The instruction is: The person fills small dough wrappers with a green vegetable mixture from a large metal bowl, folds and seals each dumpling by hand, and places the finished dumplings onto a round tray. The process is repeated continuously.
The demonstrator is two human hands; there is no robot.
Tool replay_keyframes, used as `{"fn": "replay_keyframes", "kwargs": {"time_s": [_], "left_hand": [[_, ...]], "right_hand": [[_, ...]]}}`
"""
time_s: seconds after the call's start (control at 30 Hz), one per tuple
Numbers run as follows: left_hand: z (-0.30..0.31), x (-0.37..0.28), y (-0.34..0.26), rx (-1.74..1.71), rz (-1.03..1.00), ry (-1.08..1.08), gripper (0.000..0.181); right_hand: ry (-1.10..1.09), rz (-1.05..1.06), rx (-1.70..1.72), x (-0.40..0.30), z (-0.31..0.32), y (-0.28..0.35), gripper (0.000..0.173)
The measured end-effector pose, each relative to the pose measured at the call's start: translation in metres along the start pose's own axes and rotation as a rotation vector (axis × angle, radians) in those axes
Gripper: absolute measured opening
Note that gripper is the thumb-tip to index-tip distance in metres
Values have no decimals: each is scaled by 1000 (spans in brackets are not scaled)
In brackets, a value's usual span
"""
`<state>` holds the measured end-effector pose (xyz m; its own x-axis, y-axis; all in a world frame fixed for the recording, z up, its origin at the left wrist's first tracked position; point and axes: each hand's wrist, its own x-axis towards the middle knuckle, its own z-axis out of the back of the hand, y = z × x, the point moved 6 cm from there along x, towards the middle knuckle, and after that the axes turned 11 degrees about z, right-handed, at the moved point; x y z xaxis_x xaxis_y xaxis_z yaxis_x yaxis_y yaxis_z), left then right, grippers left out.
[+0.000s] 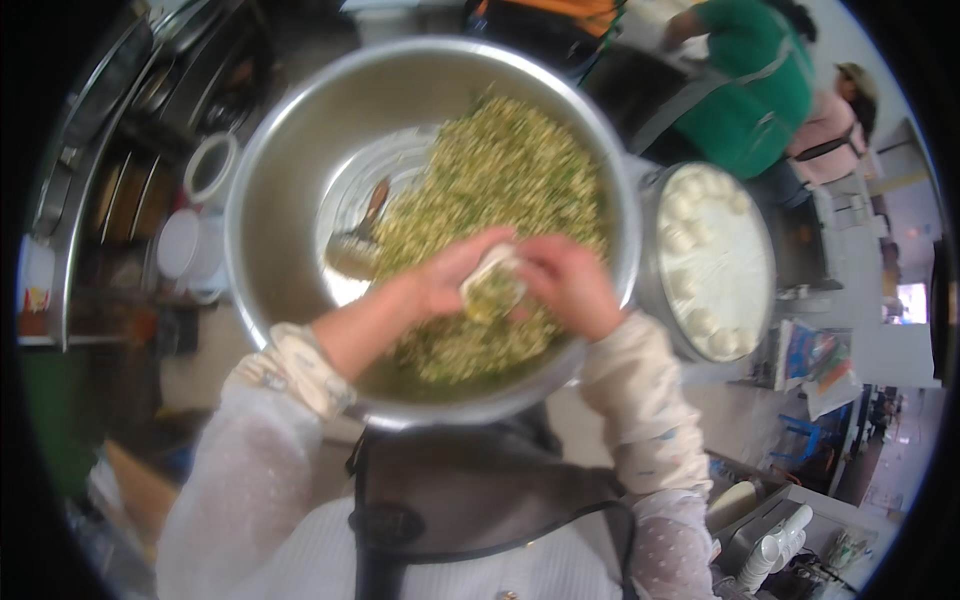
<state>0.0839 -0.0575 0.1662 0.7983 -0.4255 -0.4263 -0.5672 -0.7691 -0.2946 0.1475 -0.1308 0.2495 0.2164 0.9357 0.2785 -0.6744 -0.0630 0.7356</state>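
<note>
Over a large steel bowl [289,150] of chopped green filling [510,172], my left hand [442,277] holds a piece of white dough wrapper [499,262] with filling in it. The fingers of my right hand [570,281] are on the wrapper's right edge. A flat-bladed tool with a wooden handle [379,199] lies inside the bowl, against the left side of the filling. Right of the bowl stands a round tray [716,262] with several white dough pieces [680,236] along its edge. The hands are somewhat blurred.
White plastic tubs [178,244] stand left of the bowl, beside metal shelving [112,150]. A person in green [757,97] and a person in pink [829,139] are at the upper right. Stacked white cups [772,551] are at the lower right.
</note>
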Motion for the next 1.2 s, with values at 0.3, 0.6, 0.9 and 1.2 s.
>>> {"fn": "replay_keyframes", "kwargs": {"time_s": [0.3, 0.6, 0.9, 1.2], "left_hand": [[1, -14, 12, -141, -195, -35, 29], [-9, -22, -4, -44, -227, -66, 34], [3, -32, 0, 455, -440, -443, 36], [3, -18, -4, 483, -227, -306, 24]], "right_hand": [[-60, -257, 276, -4, -8, -16, 13], [-89, -356, 463, -5, -8, -27, 12], [-143, -279, 342, -11, -11, -19, 13], [-72, -225, 234, -10, -8, -7, 18]]}}
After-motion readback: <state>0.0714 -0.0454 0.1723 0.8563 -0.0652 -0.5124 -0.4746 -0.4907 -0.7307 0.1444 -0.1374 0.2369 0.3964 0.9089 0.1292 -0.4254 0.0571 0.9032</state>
